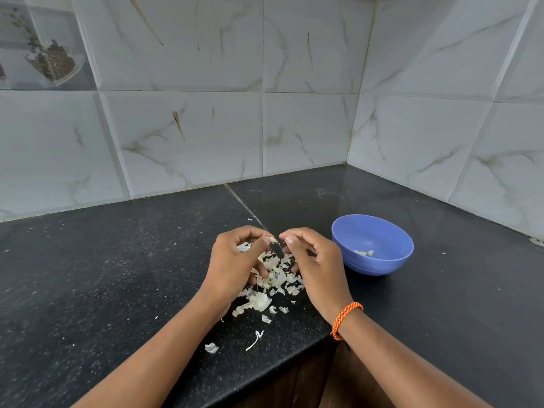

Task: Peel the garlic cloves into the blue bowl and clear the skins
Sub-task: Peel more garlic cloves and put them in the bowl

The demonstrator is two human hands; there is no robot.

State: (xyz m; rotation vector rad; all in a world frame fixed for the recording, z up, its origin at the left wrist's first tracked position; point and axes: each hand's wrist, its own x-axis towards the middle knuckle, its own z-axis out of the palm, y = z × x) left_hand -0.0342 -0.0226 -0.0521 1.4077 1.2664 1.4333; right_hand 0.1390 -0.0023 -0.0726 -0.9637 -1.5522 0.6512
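Forearms come in low over the counter edge (pixel 265 375), an orange wristband (pixel 346 319) on the right one, and both hands meet just left of the blue bowl (pixel 379 265); the left hand (pixel 235 260) has thumb and forefinger pinched on a small garlic clove (pixel 273 239), the other fingers curled under, while the right hand (pixel 312 260) nips at the clove's near tip from the bowl side, fingers bent, looks like it is working skin loose. Which way the clove's long axis runs is hard to call, it is so small, though it seems to lie across between the two thumbs, pointing toward the bowl. Directly beneath the hands, left of the bowl and apart from it, sits the heap of skins (pixel 270 284), with stray flakes trailing back toward the counter edge. Inside the bowl, a few peeled cloves (pixel 365 253) rest on the bottom. The right hand is the nearer one to the bowl, so I'd judge the drop goes that way, a short carry rightward over the rim, and the skins are not yet cleared
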